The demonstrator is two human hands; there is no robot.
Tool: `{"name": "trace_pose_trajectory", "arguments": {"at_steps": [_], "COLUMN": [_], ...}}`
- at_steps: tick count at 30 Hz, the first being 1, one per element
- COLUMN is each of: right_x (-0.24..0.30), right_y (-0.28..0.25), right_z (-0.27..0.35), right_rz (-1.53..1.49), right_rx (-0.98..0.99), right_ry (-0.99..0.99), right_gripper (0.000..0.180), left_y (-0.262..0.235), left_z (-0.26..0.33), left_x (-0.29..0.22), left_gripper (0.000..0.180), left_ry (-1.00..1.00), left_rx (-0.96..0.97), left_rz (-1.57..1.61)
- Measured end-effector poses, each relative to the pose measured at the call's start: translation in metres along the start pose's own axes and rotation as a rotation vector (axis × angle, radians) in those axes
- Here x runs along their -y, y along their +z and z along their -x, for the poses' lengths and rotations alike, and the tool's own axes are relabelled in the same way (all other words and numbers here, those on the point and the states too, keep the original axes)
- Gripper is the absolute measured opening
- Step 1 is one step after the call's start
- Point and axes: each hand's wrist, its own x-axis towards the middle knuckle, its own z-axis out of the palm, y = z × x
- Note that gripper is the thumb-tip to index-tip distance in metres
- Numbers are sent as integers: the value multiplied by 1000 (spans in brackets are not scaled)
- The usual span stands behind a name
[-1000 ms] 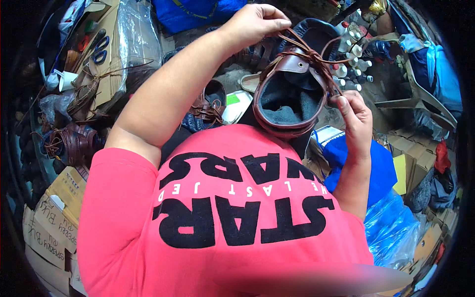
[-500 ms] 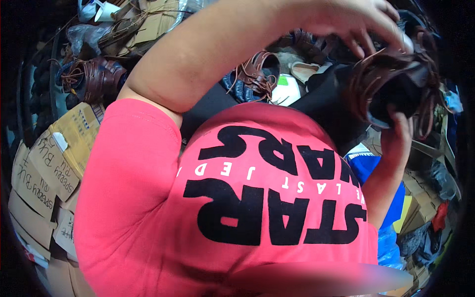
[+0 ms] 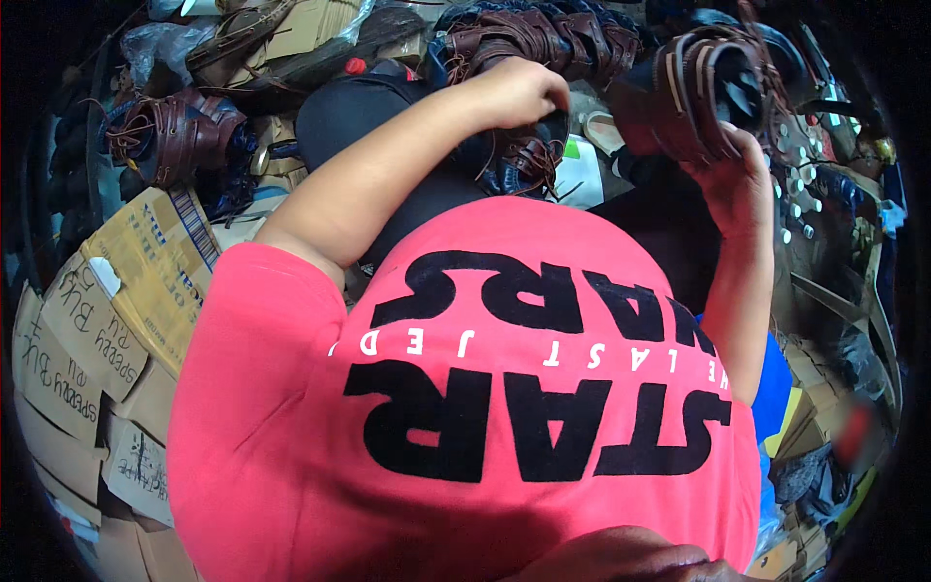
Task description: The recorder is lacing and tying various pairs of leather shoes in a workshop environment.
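Observation:
My right hand (image 3: 732,184) holds a brown leather shoe upper (image 3: 674,102) from below at the upper right, its thumb over the edge. The upper has a dark, open inside and loose laces. My left hand (image 3: 524,92) is closed, its knuckles up, in front of my lap; what its fingers hold, if anything, is hidden. Just under that hand lies another brown laced shoe upper (image 3: 531,160) with dark blue parts. Behind it, several brown uppers (image 3: 572,44) are heaped together.
Another brown laced upper (image 3: 170,136) lies at the far left. Flattened cardboard (image 3: 97,339) is stacked at my left. Several small white pieces (image 3: 795,184) stand beyond my right hand. A pale shoe-shaped piece (image 3: 603,131) lies between my hands.
My left hand has left the upper in my right hand and moved left, its fingers now curled. The right hand has raised and turned that upper.

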Motion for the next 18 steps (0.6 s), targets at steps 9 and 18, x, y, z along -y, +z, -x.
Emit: {"name": "trace_pose_trajectory", "arguments": {"at_steps": [9, 18], "right_x": [-17, -20], "right_y": [3, 8], "right_z": [-28, -26], "right_rz": [374, 534], "right_rx": [-201, -284], "right_ry": [153, 67], "right_gripper": [37, 58], "left_y": [19, 13], "left_z": [-25, -2], "left_x": [-31, 39], "left_gripper": [32, 18], "left_ry": [-55, -268], "left_rx": [531, 84], "left_rz": [-436, 585]}}
